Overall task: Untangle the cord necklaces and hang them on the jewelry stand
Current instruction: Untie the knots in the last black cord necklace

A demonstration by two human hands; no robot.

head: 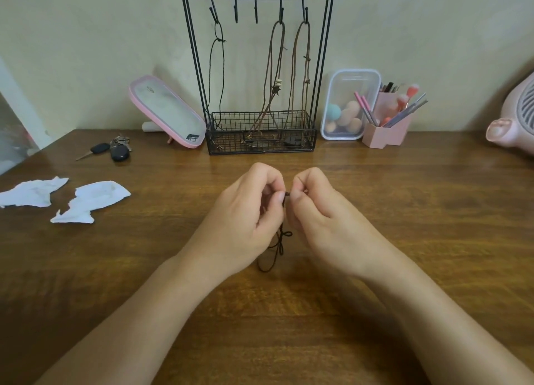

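A black wire jewelry stand (325,67) with a basket base stands at the back of the wooden table. A black cord necklace (216,75) hangs from its leftmost hook. Two brown cord necklaces (271,75) (297,75) hang from the two right hooks, their ends in the basket. In the middle of the table my left hand (245,220) and my right hand (320,217) meet, each pinching a dark cord necklace (277,251) between thumb and finger. Its tangled loops dangle between my palms down to the table.
Two pieces of torn white paper (89,201) lie at the left, with car keys (111,150) behind them. A pink mirror (167,111) leans beside the stand. A clear box of sponges (349,104), a pink brush holder (390,121) and a pink fan (517,119) sit at the right.
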